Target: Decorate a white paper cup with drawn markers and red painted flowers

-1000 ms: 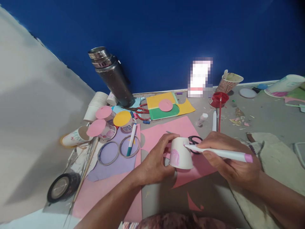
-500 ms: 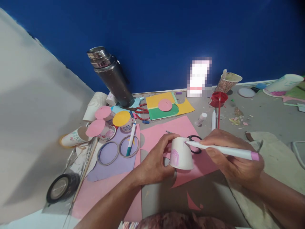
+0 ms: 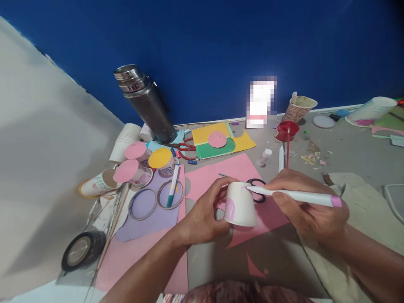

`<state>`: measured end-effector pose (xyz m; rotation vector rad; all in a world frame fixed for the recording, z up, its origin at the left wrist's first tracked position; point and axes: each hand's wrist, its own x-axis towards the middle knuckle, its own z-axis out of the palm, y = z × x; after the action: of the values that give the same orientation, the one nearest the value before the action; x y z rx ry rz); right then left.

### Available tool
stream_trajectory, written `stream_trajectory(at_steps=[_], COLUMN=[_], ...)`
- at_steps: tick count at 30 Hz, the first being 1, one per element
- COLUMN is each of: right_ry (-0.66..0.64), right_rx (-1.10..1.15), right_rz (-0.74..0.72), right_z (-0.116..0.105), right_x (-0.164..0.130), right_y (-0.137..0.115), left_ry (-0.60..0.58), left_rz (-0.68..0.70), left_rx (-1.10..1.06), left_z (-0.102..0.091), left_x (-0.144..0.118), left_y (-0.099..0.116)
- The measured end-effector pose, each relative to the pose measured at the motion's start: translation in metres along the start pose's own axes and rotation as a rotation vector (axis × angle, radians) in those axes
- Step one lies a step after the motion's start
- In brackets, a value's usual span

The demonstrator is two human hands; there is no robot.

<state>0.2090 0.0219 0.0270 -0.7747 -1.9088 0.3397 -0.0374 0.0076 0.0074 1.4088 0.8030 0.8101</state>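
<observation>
My left hand [image 3: 210, 208] grips a white paper cup [image 3: 242, 206] from its left side; the cup stands upside down, wide rim lowest. A pink scribbled patch marks the cup's lower left. In my right hand [image 3: 311, 206] is a white felt-tip marker [image 3: 295, 195] with a pink end, its tip touching the cup's upper right by a short pink line. Behind the cup, black-handled scissors [image 3: 259, 191] lie on pink paper [image 3: 217, 168], partly hidden. Left of my left hand, a white marker with a teal cap [image 3: 173, 187] rests across a tape ring [image 3: 158, 200].
A steel flask [image 3: 151, 109] leans near the blue wall. Several cups topped with paper discs [image 3: 128, 170] stand left, beside stacked cups [image 3: 124, 143]. Black tape [image 3: 78, 251] lies front left. A red pot [image 3: 286, 131] with a brush and a cloth [image 3: 353, 210] are right.
The marker tip has moved slightly left on the cup, and a short pink line now shows there. My left hand keeps its grip; the view has shifted slightly.
</observation>
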Motion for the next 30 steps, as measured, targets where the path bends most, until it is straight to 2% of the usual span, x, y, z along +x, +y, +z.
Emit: stream_trajectory(at_steps=[7, 22, 30], right_ry=[0.053, 0.074, 0.021], right_rx=[0.001, -0.002, 0.015], right_rz=[-0.011, -0.001, 0.038], right_z=[0.0007, -0.0029, -0.0028], right_x=[-0.0004, 0.0049, -0.0005], right_y=[0.0012, -0.0018, -0.0034], left_ry=[0.009, 0.022, 0.031], left_rz=[-0.005, -0.012, 0.004], left_rx=[-0.086, -0.152, -0.148], left_z=[-0.0012, -0.0025, -0.002], left_x=[0.0005, -0.0001, 0.0], left_y=[-0.001, -0.0042, -0.0055])
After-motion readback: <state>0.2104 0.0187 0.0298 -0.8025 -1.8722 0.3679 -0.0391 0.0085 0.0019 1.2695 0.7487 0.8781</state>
